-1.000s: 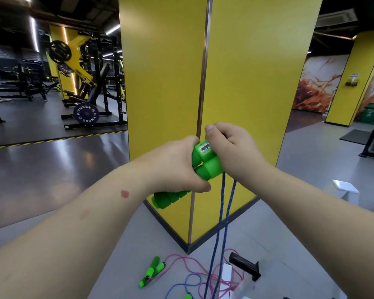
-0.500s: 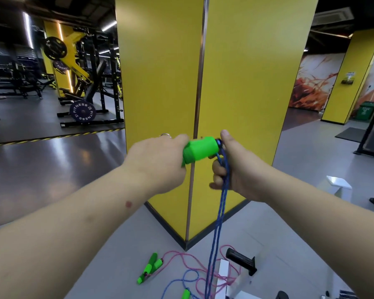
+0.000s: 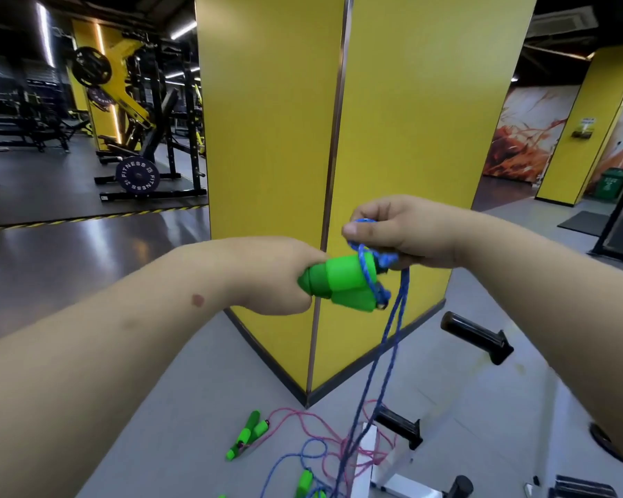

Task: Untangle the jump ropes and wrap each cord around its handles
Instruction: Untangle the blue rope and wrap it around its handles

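- Lying now across the cap ends of the paired green handles (image 3: 339, 283): one turn of blue cord (image 3: 369, 274), where half a second ago the cord only hung beside them.
- Meaning, by judgement: wrapping of this rope has just begun, first loop on, with most of the cord left to wind.
- Held side by side and pointing right, caps outward, at about chest height in front of the yellow pillar (image 3: 267, 138).
- Gripped at their tail ends by the left hand (image 3: 267, 274), fingers curled fully round both grips.
- Pinched above and just right of the caps by the right hand (image 3: 400, 233), thumb and fingers (image 3: 353, 230) closed on a small bight of cord, raised from its lower place of a moment ago.
- Trailing from that pinch: two blue strands dropping straight to the floor (image 3: 195, 407), slack, passing just beside the caps.
- Ending below in a loose tangle with the pink cord (image 3: 295, 418), not yet separated.
- Resting on the floor left of the tangle: a second pair of green handles (image 3: 249, 434), unwrapped.
- Standing nearby to the right: black pegs of a white rack (image 3: 477, 334).
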### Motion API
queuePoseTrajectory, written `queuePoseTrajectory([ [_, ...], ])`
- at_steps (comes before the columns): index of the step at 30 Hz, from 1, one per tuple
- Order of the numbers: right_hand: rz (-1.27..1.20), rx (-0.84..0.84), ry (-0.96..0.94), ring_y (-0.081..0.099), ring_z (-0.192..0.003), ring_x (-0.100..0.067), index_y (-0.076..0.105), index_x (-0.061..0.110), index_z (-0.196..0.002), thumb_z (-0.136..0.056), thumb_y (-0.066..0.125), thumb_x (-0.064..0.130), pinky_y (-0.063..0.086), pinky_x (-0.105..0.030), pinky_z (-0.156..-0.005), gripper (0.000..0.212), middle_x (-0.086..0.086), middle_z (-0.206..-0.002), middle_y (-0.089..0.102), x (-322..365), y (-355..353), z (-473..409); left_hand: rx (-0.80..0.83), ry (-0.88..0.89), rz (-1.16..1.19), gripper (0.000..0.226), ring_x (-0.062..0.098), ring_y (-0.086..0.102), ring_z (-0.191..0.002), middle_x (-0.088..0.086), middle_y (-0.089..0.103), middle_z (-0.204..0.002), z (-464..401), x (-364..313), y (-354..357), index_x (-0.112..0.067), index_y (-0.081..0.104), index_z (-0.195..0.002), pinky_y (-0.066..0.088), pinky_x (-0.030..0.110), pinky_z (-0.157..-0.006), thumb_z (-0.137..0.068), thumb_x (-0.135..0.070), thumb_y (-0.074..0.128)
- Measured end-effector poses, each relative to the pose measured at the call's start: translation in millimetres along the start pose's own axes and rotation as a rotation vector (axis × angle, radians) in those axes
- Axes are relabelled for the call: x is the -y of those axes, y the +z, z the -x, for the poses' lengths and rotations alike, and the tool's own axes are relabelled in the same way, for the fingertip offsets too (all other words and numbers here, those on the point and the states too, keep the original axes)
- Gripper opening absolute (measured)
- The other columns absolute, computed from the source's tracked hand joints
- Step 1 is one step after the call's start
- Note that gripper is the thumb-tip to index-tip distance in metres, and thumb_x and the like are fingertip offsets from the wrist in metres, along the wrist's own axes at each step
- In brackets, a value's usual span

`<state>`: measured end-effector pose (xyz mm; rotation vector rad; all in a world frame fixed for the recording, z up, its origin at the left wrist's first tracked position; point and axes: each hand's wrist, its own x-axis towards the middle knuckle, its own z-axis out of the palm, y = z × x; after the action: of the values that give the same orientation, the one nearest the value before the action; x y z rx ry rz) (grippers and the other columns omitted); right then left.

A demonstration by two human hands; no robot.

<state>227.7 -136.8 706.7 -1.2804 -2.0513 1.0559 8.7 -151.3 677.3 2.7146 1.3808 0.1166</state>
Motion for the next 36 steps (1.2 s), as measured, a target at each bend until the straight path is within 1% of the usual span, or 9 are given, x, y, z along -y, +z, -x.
queuePoseTrajectory([
  [4, -0.345, -0.035, 0.103, 0.016, -0.051, -0.012, 0.052, 0.021, -0.068, -0.104, 0.043, 0.021, 0.008, -0.030, -0.053, 0.037, 0.002, -0.059, 0.027, -24.9, 18.9, -14.2, -0.123, -0.034, 0.494, 0.010, 0.013, 0.056, -0.064, -0.001, 0.062, -0.070, -0.1, 20.2, -9.8, -0.025, 0.059, -0.085, 0.047, 0.032, -0.065, -0.085, -0.020, 0.066],
  [8, 0.051, -0.147, 0.135, 0.031, -0.052, -0.015, 0.058, 0.016, -0.088, -0.104, 0.040, 0.042, 0.026, -0.027, -0.047, 0.036, 0.002, -0.063, 0.039, -26.9, 46.5, -10.4, -0.176, -0.217, 0.762, 0.027, 0.018, 0.065, -0.070, 0.011, 0.071, -0.093, -6.8, 36.1, 2.4, -0.024, 0.058, -0.103, 0.051, 0.034, -0.064, -0.083, -0.014, 0.072],
  [12, 0.722, -0.123, 0.024, 0.047, -0.061, -0.014, 0.063, 0.018, -0.092, -0.102, 0.049, 0.041, 0.038, -0.030, -0.056, 0.028, 0.001, -0.071, 0.053, -7.2, 44.8, 9.1, -0.093, -0.374, 0.472, 0.027, 0.022, 0.069, -0.066, 0.007, 0.066, -0.093, -8.7, 37.1, 7.4, -0.028, 0.047, -0.106, 0.053, 0.034, -0.060, -0.086, -0.014, 0.059],
  [18, 0.718, -0.041, -0.029, 0.046, -0.053, -0.005, 0.071, 0.033, -0.087, -0.092, 0.065, 0.049, 0.041, -0.026, -0.054, 0.019, 0.010, -0.064, 0.055, 23.4, 18.5, 11.7, 0.184, -0.222, -0.133, 0.037, 0.016, 0.055, -0.075, -0.002, 0.051, -0.103, 0.8, 9.7, 19.7, -0.039, 0.041, -0.113, 0.040, 0.032, -0.057, -0.088, -0.013, 0.050],
  [23, 0.035, -0.082, 0.047, 0.031, -0.048, -0.014, 0.073, 0.012, -0.089, -0.093, 0.070, 0.031, 0.027, -0.025, -0.044, 0.019, -0.004, -0.063, 0.042, -11.2, 11.5, -9.6, 0.096, -0.037, 0.191, 0.035, 0.006, 0.064, -0.079, -0.012, 0.064, -0.090, 8.5, 8.5, 0.0, -0.046, 0.051, -0.112, 0.054, 0.028, -0.064, -0.090, -0.022, 0.063],
  [26, -0.238, -0.065, 0.093, 0.026, -0.048, -0.011, 0.071, 0.022, -0.069, -0.103, 0.051, 0.016, 0.019, -0.025, -0.046, 0.040, -0.001, -0.061, 0.036, -29.8, 23.4, -13.8, -0.068, -0.042, 0.503, 0.034, 0.024, 0.071, -0.088, -0.007, 0.074, -0.088, 11.3, 22.1, -12.9, -0.039, 0.057, -0.112, 0.058, 0.040, -0.075, -0.087, -0.022, 0.073],
  [29, -0.160, -0.022, 0.134, 0.023, -0.053, -0.012, 0.069, 0.013, -0.093, -0.104, 0.048, 0.041, 0.021, -0.026, -0.046, 0.037, 0.003, -0.062, 0.031, -31.9, 42.2, -8.4, -0.227, -0.146, 0.732, 0.035, 0.031, 0.076, -0.083, 0.002, 0.079, -0.085, 5.1, 32.4, -14.6, -0.033, 0.051, -0.113, 0.062, 0.050, -0.075, -0.089, -0.024, 0.075],
  [32, 0.139, -0.083, 0.139, 0.031, -0.053, -0.014, 0.061, 0.010, -0.095, -0.102, 0.051, 0.041, 0.030, -0.029, -0.049, 0.033, 0.002, -0.064, 0.037, -24.3, 51.9, -2.1, -0.275, -0.221, 0.504, 0.041, 0.018, 0.076, -0.071, -0.001, 0.077, -0.083, -0.5, 38.4, -5.5, -0.035, 0.045, -0.120, 0.064, 0.043, -0.065, -0.090, -0.030, 0.072],
  [36, 0.555, -0.102, -0.005, 0.044, -0.055, -0.010, 0.066, 0.019, -0.090, -0.097, 0.057, 0.037, 0.039, -0.031, -0.055, 0.022, 0.004, -0.065, 0.050, -3.5, 48.3, 11.1, -0.146, -0.260, 0.196, 0.052, 0.022, 0.067, -0.085, -0.003, 0.063, -0.097, -1.1, 40.7, 12.0, -0.035, 0.037, -0.136, 0.058, 0.039, -0.068, -0.094, -0.040, 0.066],
])
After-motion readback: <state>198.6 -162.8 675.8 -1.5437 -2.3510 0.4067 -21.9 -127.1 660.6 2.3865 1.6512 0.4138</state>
